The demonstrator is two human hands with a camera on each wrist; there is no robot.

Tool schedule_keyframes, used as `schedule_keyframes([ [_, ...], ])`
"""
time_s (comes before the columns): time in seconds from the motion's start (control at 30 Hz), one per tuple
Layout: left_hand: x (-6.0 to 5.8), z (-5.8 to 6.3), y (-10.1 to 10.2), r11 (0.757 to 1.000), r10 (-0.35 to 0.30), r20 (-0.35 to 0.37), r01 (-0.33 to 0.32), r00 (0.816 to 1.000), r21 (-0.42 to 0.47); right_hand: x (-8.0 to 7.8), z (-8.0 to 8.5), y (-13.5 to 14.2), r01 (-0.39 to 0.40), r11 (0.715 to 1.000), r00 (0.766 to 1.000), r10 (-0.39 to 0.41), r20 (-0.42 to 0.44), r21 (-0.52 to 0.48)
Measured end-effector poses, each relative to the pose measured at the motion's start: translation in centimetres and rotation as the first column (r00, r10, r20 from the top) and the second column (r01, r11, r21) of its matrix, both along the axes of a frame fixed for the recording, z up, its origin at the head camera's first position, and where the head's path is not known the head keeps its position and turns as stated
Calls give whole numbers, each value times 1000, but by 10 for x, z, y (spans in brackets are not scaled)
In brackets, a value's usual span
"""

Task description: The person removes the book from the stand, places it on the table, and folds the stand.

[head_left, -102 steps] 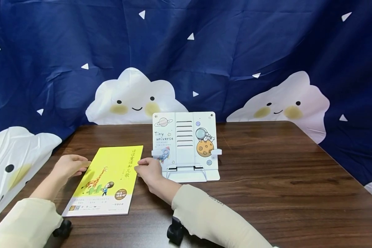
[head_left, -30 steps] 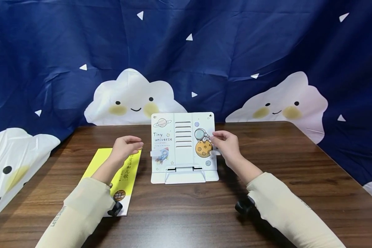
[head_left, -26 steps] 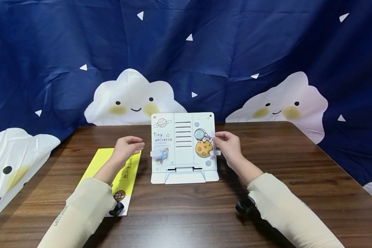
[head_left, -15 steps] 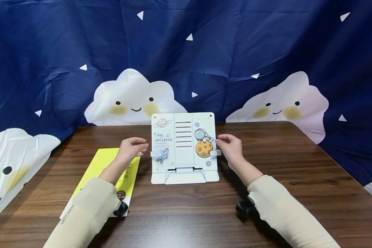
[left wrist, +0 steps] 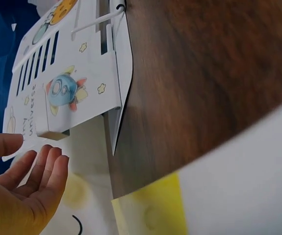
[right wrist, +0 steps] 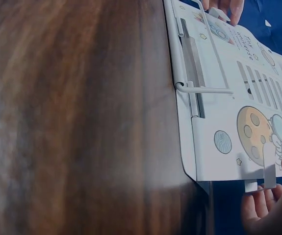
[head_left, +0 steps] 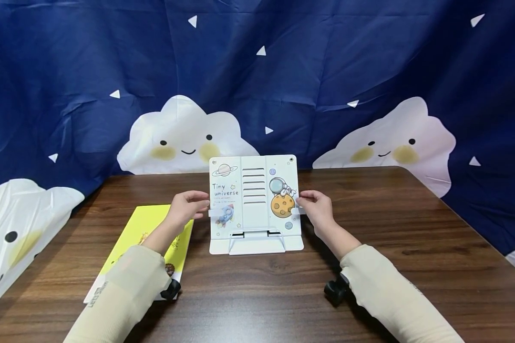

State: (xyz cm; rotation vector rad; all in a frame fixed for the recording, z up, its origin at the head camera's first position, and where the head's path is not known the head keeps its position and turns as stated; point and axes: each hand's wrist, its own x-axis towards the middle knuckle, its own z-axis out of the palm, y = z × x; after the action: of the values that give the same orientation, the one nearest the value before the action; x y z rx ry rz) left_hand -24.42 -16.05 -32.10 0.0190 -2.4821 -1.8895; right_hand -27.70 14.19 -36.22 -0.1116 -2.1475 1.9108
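A white book stand [head_left: 255, 216] printed with an astronaut, planets and "Tiny universe" stands upright on the table. Its small side clips, the left clip [head_left: 216, 213] and the right clip [head_left: 297, 211], jut from the edges. My left hand [head_left: 182, 209] is at the left edge; in the left wrist view its thumb and fingers are apart beside the left clip, holding nothing. My right hand [head_left: 319, 211] is at the right edge. In the right wrist view its fingers [right wrist: 261, 201] are at the outer side of the right clip, thumb apart; contact is unclear.
A yellow children's book [head_left: 128, 243] lies flat at the left, partly hidden under my left forearm. A wire page holder [head_left: 257, 233] crosses the stand's lower front. The brown wooden table [head_left: 257, 300] backs onto a blue curtain [head_left: 283, 71] with clouds.
Both hands have left the book's sides and come to the stand's two sides. Over the last second the left hand moves right toward the stand; the right hand lowers slightly toward the right clip.
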Motion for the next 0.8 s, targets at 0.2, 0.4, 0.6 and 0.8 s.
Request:
schedule_keyframes([
  [0.2, -2, -2, 3, 1000, 3, 4, -3, 1000, 1, -31, -34, 7, 10, 1000, 999, -11, 35, 16],
  [0.4, -6, -9, 7, 999, 19, 30, -21, 999, 38, -40, -45, 4, 8, 999, 997, -5, 81, -36],
  [0.6, -6, -12, 12, 997, 58, 47, -60, 997, 51, -36, -39, -2, 56, 998, 993, -52, 102, -36],
  [0.8, -6, -13, 14, 994, 72, 57, -77, 996, 74, -34, -37, -3, 74, 996, 993, -70, 91, -41],
])
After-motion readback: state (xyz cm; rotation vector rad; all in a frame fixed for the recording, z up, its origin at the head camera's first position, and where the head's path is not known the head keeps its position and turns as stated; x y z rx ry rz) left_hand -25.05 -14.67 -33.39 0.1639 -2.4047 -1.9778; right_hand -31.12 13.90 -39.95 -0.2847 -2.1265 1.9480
